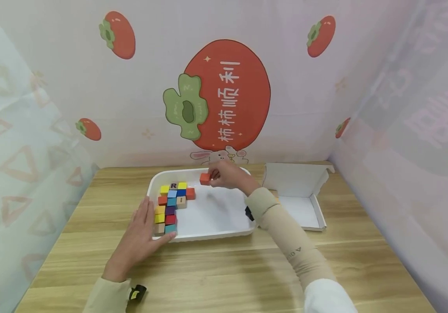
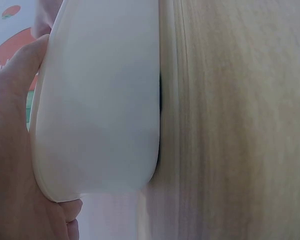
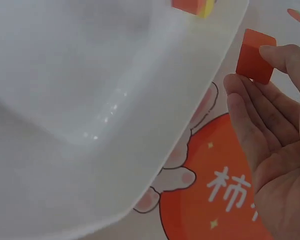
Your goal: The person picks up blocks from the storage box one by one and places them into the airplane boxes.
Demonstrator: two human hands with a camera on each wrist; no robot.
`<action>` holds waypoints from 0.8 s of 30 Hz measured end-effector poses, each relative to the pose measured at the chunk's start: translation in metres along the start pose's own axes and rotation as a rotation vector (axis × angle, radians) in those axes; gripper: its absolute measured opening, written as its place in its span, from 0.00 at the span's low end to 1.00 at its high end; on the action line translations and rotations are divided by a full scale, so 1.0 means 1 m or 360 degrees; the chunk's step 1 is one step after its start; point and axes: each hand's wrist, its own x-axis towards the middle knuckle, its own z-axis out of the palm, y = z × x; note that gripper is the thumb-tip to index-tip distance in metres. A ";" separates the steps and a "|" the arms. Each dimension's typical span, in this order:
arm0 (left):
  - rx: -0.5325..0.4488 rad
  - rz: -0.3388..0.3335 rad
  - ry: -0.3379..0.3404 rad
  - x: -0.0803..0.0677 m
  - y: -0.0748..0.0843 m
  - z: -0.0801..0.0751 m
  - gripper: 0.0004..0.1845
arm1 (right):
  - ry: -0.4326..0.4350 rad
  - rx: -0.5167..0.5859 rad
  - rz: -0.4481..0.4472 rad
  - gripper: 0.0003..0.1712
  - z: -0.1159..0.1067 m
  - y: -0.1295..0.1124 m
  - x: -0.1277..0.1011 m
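Observation:
My right hand [image 1: 228, 174] holds an orange-red cube [image 1: 205, 178] between thumb and fingers, raised over the back of the white tray [image 1: 212, 235]. In the right wrist view the thumb presses one face of this cube [image 3: 255, 56]. At the tray's near left corner rests my left hand [image 1: 139, 232], its fingers stretched along the left side and its thumb on the front rim. Several coloured cubes [image 1: 170, 210] lie packed together in the tray's left part. One pale cube [image 1: 174, 185] bears a letter R, and a wooden cube [image 1: 181, 201] has a dark mark.
A white box [image 1: 302, 211] with its lid raised stands right of the tray, partly behind the right forearm. Both stand on a wood-grain table [image 1: 216, 278]. A printed cloth [image 1: 286, 108] hangs behind, with similar cloth at either side.

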 end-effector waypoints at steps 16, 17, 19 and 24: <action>-0.0030 -0.0005 -0.0014 -0.001 -0.001 0.001 0.69 | 0.0197 0.0009 0.0114 0.13 -0.068 0.050 -0.125; -0.0030 0.0000 -0.0015 0.000 -0.001 0.000 0.69 | 0.0227 0.0001 0.0126 0.12 -0.070 0.055 -0.133; -0.0029 0.0008 -0.0016 0.000 0.000 0.000 0.69 | 0.0273 -0.0006 0.0144 0.12 -0.073 0.064 -0.148; -0.0047 0.0006 -0.0029 0.000 0.000 -0.002 0.69 | 0.0347 0.0003 0.0282 0.10 -0.071 0.085 -0.178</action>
